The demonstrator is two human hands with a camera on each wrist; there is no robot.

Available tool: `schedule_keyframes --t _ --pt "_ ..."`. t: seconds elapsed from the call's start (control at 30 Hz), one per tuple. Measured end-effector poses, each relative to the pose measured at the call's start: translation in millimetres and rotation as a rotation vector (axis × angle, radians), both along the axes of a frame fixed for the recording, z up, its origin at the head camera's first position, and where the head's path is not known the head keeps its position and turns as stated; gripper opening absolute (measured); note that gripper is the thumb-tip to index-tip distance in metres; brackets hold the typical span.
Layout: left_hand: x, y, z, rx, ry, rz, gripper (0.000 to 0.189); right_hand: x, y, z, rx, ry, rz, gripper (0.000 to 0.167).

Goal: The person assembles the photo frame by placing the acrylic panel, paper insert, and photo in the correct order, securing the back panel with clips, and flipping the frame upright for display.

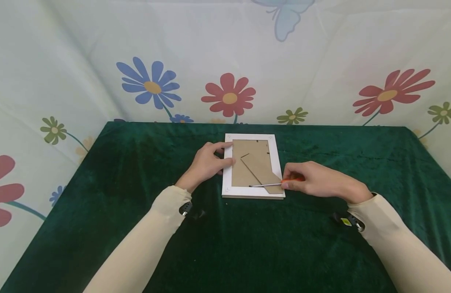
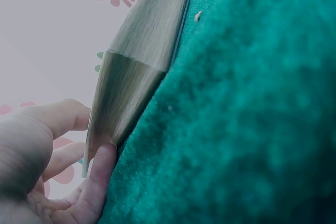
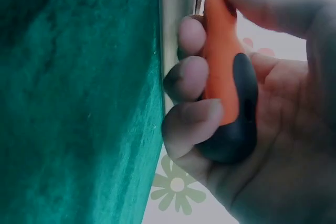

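Observation:
A white picture frame [image 1: 227,171] lies back side up on the cloth, its brown backing board [image 1: 241,177] showing. An angled stand flap [image 1: 260,162] spans the board and reaches over the frame's near right corner. My left hand [image 1: 205,162] grips the frame's left side, thumb over the top and fingers at the edge. In my right hand [image 1: 313,179] is a screwdriver, its orange and black handle [image 3: 223,66] wrapped by the fingers. Its thin metal shaft [image 1: 266,185] points left across the flap, the tip at a small dark tab on the board's near edge.
Dark green velvet cloth [image 1: 225,252] covers the table. Behind it hangs a pale curtain [image 1: 302,81] printed with flowers. Small dark tabs [image 1: 268,153] show along the board's far and right edges. Each wrist wears a black strap [image 1: 187,208].

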State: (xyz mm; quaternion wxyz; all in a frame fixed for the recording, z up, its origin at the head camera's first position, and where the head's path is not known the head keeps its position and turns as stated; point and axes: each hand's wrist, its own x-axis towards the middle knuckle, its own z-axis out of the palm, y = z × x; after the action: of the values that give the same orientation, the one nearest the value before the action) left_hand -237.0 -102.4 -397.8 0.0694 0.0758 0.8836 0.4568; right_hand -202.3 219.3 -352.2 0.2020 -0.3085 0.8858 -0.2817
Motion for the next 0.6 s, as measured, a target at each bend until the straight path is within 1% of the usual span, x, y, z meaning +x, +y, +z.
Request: schedule_keyframes --t 0.17,0.33,0.43,0.53,0.6 --pt "0.3 0.1 0.7 0.001 -0.003 0.001 0.062 -0.1 3.6 2.2 0.008 0.032 -0.040 0.022" --pt "0.2 -0.5 0.0 0.004 -0.003 0.008 0.063 -0.1 4.8 5.9 -0.023 0.078 -0.031 0.031" --pt "0.4 -0.7 -0.4 0.005 -0.004 0.009 0.064 -0.1 5.0 6.1 -0.040 0.086 -0.004 0.026" --pt "0.2 -0.8 -0.7 0.006 -0.003 0.007 0.063 -0.5 5.1 4.2 -0.057 0.095 0.021 0.018" --pt "0.1 -0.9 -0.7 0.005 -0.002 0.005 0.063 -1.0 5.0 2.3 -0.068 0.103 0.032 0.016"
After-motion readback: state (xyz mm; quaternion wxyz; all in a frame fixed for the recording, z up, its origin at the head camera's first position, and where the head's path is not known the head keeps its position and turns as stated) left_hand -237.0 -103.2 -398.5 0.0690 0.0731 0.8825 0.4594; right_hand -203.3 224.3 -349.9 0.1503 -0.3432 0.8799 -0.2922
